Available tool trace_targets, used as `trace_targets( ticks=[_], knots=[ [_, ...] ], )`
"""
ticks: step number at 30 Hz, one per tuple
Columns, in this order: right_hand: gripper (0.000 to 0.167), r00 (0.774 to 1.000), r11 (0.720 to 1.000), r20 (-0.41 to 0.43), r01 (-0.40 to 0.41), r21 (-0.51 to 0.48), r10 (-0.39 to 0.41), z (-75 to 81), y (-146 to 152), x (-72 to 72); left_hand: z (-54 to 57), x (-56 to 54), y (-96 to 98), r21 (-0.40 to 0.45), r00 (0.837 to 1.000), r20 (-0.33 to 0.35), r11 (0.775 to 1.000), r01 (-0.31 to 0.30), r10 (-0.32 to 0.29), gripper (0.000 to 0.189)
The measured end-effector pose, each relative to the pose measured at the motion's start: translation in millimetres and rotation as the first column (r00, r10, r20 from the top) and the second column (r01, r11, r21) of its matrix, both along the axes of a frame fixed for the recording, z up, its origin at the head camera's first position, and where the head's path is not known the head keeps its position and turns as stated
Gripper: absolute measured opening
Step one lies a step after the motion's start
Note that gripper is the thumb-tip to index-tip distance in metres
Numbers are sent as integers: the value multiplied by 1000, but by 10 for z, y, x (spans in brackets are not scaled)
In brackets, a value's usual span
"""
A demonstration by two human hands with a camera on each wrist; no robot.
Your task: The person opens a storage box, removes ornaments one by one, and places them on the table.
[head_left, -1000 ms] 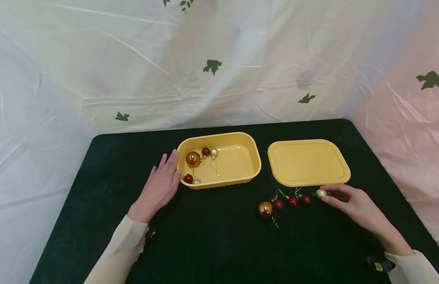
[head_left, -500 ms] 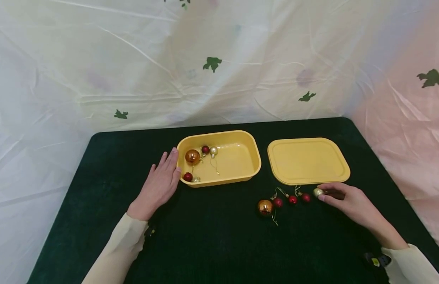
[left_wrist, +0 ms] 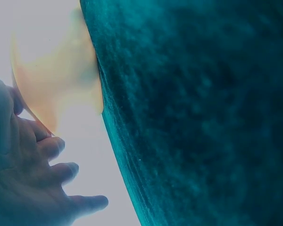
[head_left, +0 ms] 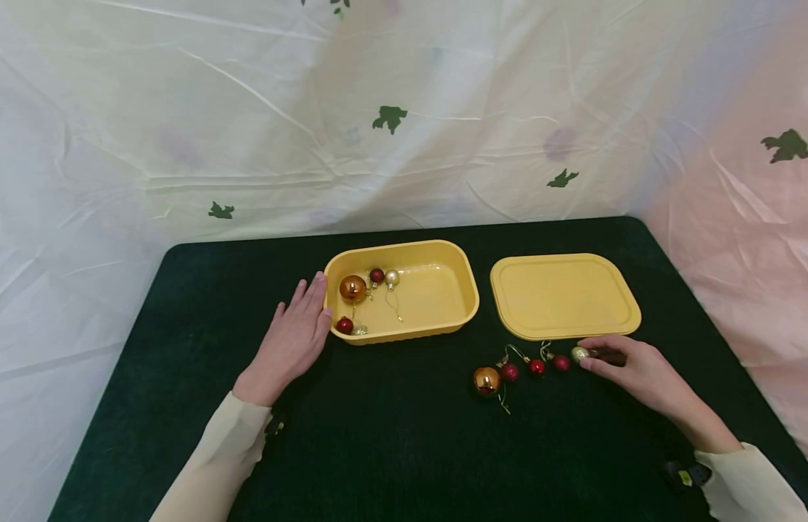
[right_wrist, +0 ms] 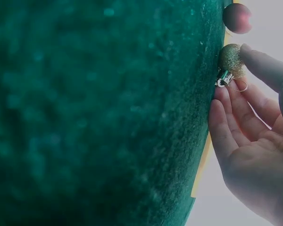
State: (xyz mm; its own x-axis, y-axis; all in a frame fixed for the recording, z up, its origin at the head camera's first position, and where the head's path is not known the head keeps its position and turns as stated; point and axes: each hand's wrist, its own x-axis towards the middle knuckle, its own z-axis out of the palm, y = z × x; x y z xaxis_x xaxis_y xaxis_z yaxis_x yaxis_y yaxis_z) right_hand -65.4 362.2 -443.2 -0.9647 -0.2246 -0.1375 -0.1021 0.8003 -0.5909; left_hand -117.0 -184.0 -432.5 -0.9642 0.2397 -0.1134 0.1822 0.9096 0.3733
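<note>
The left hand (head_left: 289, 337) rests against the left end of the yellow box (head_left: 466, 312), its fingers straight along the rim; the left wrist view shows its fingers beside the box wall (left_wrist: 61, 70). In the box lie an orange bauble (head_left: 353, 288), two red baubles (head_left: 344, 325) and two gold ones (head_left: 392, 278). In front of the yellow lid (head_left: 567, 293), the right hand (head_left: 645, 373) holds a small glittery gold bauble (head_left: 579, 354) between thumb and fingers. Its silver cap shows beside the bauble (right_wrist: 231, 61) in the right wrist view.
Left of the right hand, a row on the dark green cloth (head_left: 391, 435) has a shiny orange bauble (head_left: 487, 380) and three red baubles (head_left: 537, 367) with gold strings. A white patterned sheet (head_left: 280, 109) hangs behind the table.
The right hand has slid the glittery gold bauble slightly left, closer to the nearest red one. The left hand stays at the box.
</note>
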Motion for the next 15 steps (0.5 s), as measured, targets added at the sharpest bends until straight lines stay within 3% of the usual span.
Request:
trace_targets(
  ticks=[8,15],
  knots=[
    [38,1000,1000,2,-4,-19,4,34,8,27,-4,7,-5,15,1000,-3,1000,3,-3,69],
    [38,997,1000,-73,6,-18,-7,163,3,79,3,1,-12,6,1000,-1,1000,0,0,69]
  ],
)
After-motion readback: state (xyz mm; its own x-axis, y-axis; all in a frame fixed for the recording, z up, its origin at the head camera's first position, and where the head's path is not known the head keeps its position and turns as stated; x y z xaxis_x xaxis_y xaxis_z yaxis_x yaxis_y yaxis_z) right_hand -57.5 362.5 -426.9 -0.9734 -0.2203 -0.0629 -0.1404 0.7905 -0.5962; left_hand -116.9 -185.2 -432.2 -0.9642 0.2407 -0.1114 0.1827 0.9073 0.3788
